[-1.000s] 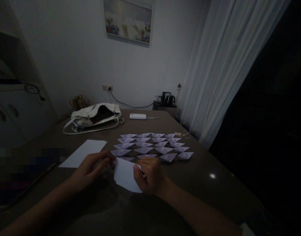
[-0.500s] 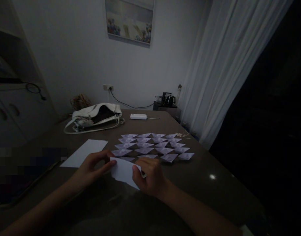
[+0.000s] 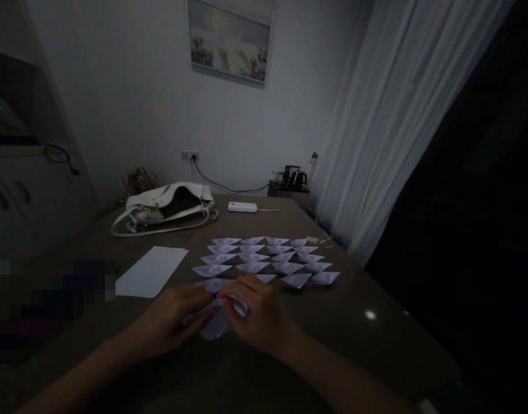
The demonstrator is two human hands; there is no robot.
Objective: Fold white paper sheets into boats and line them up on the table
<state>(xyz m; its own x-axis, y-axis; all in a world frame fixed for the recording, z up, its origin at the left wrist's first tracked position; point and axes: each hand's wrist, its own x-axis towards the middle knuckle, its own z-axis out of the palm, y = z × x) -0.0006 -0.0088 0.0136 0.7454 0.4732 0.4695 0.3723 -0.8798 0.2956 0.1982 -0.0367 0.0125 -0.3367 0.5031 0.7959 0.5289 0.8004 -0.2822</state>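
We note that the left hand (image 3: 177,319) and right hand (image 3: 260,315) have drawn together since half a second ago, both pinching the small white paper (image 3: 215,329) between them, just before the rows of paper boats (image 3: 251,268). Its broad face, displayed earlier, now appears bent, which we read as folding; the hands hide its upper edge.

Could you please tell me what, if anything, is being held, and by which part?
The left grip and right grip hold a white paper near its far edge; exact contact points are hidden.
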